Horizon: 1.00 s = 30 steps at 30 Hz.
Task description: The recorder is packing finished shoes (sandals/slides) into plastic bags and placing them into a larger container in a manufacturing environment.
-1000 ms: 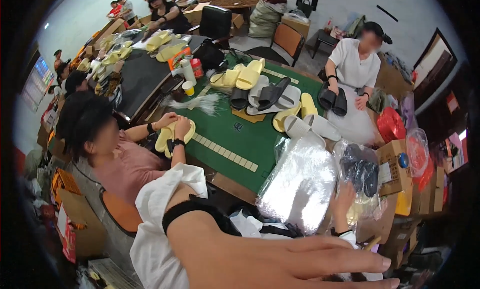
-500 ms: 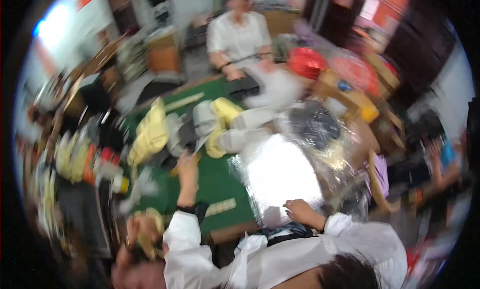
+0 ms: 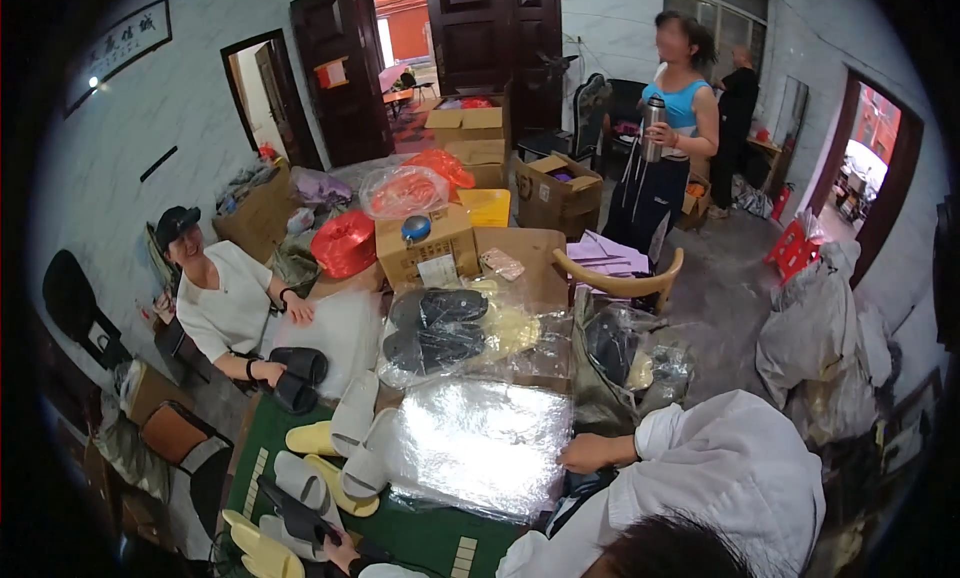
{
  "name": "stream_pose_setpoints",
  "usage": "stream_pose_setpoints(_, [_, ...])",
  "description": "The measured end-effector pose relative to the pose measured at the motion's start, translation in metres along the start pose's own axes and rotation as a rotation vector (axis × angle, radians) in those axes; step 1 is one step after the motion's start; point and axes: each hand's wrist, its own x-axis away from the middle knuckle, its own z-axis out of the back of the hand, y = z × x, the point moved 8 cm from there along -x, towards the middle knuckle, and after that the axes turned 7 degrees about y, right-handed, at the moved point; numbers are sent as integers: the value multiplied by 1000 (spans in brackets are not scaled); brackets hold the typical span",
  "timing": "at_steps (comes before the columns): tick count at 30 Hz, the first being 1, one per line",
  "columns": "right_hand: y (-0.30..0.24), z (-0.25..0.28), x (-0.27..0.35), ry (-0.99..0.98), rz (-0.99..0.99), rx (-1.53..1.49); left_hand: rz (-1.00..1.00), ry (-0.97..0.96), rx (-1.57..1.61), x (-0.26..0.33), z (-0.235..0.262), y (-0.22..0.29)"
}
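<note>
My left hand (image 3: 343, 555), at the bottom, is closed on a black slipper (image 3: 297, 514) raised over other slippers. Close by are grey slippers (image 3: 300, 478) and yellow slippers (image 3: 262, 546); a further grey slipper (image 3: 355, 413) lies toward the film. A stack of clear, shiny plastic film (image 3: 480, 438) covers the table's middle, and my right hand (image 3: 592, 453) rests at its right edge, fingers bent slightly. Across the left side, a co-worker (image 3: 222, 303) holds a pair of black slippers (image 3: 298, 376) beside clear plastic bags (image 3: 330, 330).
Bagged black slippers (image 3: 440, 328) lie beyond the film. Behind them stand a cardboard box (image 3: 430, 246) and a red plastic twine roll (image 3: 345, 243). A wooden chair (image 3: 625, 290) bears purple sheets. Another person (image 3: 685, 108) stands holding a steel bottle (image 3: 654, 128). Sacks (image 3: 820, 328) sit at right.
My view has swung to the right and up, and is now sharp. The left hand, earlier reaching among the slippers, now holds a black one. My right hand stays by the film.
</note>
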Motion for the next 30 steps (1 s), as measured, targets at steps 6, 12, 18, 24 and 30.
stream_pose_setpoints(6, [-11, 4, -19, 1, 86, -39, 373, 128, 984, 47, 67, 28])
stream_pose_setpoints(12, [-3, 9, -54, -52, 128, -61, 71, 139, 1109, 54, 105, 28])
stream_pose_setpoints(18, [-23, 32, -77, -35, 199, -245, 533, -73, 2068, 88, 161, 104])
stream_pose_setpoints(24, [-26, 63, -105, -56, 158, -646, 176, -305, 1807, 184, 196, 268])
stream_pose_setpoints(30, [-13, 115, -116, -80, -39, -1619, 347, -648, 1635, 275, 143, 335])
